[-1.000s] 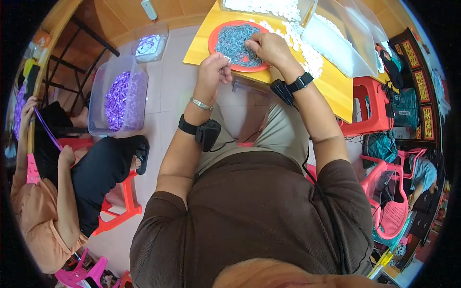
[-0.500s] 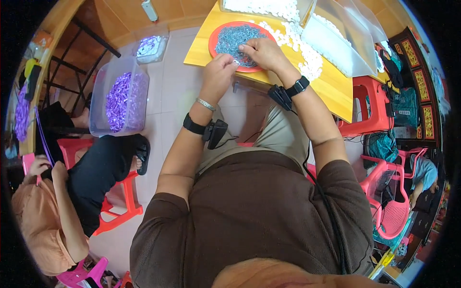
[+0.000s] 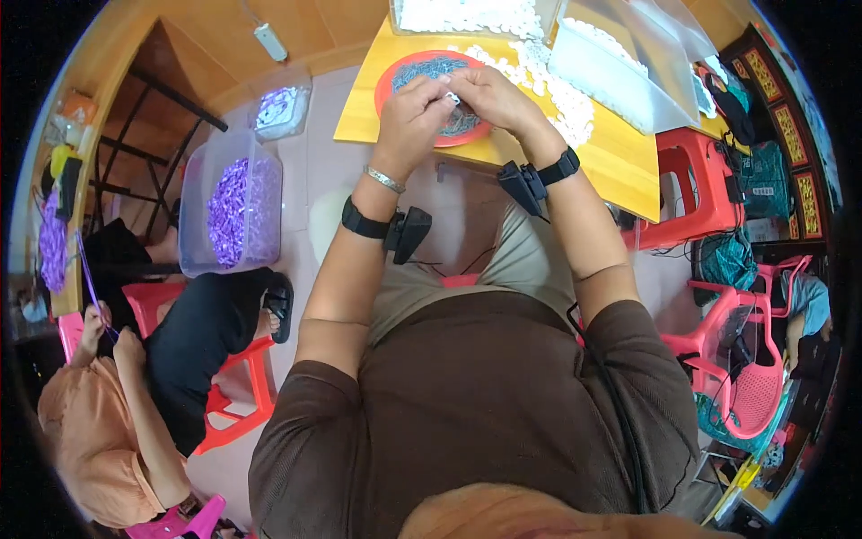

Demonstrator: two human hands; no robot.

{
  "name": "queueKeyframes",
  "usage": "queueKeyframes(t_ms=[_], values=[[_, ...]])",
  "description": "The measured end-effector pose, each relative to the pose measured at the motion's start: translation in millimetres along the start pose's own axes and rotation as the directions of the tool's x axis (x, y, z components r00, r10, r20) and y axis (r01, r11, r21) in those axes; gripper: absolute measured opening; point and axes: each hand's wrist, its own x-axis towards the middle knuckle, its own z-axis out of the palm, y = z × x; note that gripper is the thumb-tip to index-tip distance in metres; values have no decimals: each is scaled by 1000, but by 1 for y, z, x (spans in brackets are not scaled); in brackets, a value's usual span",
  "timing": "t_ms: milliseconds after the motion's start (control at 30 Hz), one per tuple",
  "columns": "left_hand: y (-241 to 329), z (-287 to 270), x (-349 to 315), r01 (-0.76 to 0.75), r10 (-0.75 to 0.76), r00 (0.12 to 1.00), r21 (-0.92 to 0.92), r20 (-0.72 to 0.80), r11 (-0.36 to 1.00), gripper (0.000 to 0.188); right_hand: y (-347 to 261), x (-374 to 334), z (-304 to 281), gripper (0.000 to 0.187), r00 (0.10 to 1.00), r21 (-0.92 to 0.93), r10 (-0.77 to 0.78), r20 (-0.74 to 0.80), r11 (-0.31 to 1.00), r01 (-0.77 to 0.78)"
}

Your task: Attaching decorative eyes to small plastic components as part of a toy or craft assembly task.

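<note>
Fingers of the left hand (image 3: 415, 112) curl nearly closed and meet those of the right hand (image 3: 489, 97) over the red plate (image 3: 395, 76), pinching a small white piece (image 3: 452, 97). It is too tiny to tell its long axis or heading. Beneath lies a heap of grey metal bits (image 3: 431, 67) on the yellow table (image 3: 620, 153). Compared with half a second ago, both hands sit closer together, fingertips now touching.

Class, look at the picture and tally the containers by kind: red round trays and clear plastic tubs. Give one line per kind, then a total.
Red round tray: 1
Clear plastic tubs: 4
Total: 5
</note>
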Motion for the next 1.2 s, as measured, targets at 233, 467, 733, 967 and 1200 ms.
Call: queueKeyframes(t_ms=[233,467,733,967,1200], values=[[-14,1,31,312,-300,948,-520,109,795,13,-1,15,-13,29,1000,77,16,13,997,-17],[-32,-4,35,387,-397,910,-596,122,703,13,16,29,-4,23,988,-85,-90,-125,993,80],[-39,-1,22,491,-512,843,-625,165,607,15,28,15,1,12,996,56,-51,-78,997,55],[-35,-6,24,472,-514,847,-636,136,610,14,23,13,-4,12,992,154,-63,-112,985,80],[-33,-4,24,597,-578,799,-344,166,725,11,16,11,-9,17,963,-104,-166,-211,984,147]])
